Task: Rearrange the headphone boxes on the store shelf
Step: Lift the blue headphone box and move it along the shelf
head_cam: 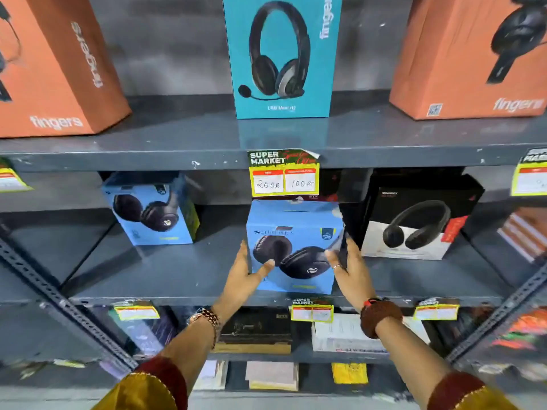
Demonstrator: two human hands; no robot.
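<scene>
A light blue headphone box (pixel 293 229) stands at the front middle of the middle shelf (pixel 165 270). My left hand (pixel 245 273) presses its left side with the thumb across the front. My right hand (pixel 349 267) clasps its right side. A second light blue box (pixel 151 211) stands further back to the left. To the right stands a black and white headphone box (pixel 414 220). On the upper shelf (pixel 177 143) stand a teal headset box (pixel 281 54) and two orange boxes (pixel 50 63) (pixel 470 54).
A yellow price tag (pixel 284 176) hangs from the upper shelf's edge just above the held box. Slanted metal uprights (pixel 59 294) frame both sides. The lower shelves hold several flat boxes (pixel 254 329) and more price tags (pixel 312 312).
</scene>
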